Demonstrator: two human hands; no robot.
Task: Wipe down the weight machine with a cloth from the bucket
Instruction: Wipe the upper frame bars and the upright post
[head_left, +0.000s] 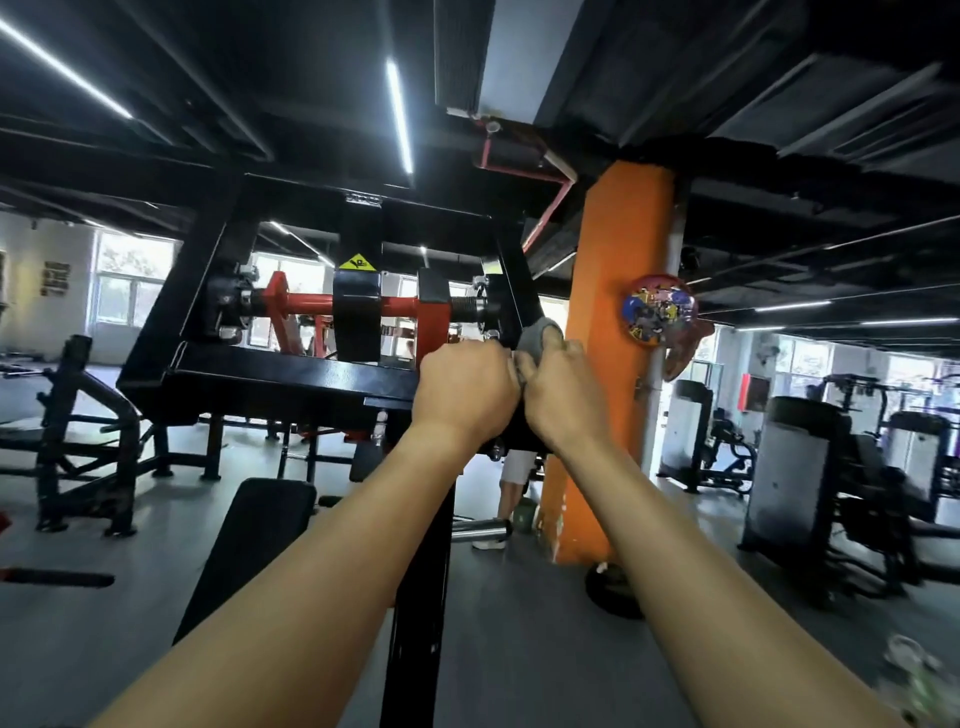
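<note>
My left hand (467, 384) was curled, knuckles toward me, touching my right hand (563, 397) — I couldn't tell whether it pinched anything. The right hand's fingers gripped the grey cloth (540, 332), bunched against the black weight machine (270, 379) at its right corner — an orange pillar (618, 291) just behind.

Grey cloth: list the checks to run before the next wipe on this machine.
1. Hold on the grey cloth: ok, the right hand grips it.
2. Grip of the left hand: cannot tell, its fingers are hidden.
3. Cloth against the black frame: ok, at its right side.
4. Cloth damp enough: cannot tell.
5. Both hands away from the red shaft: ok.
</note>
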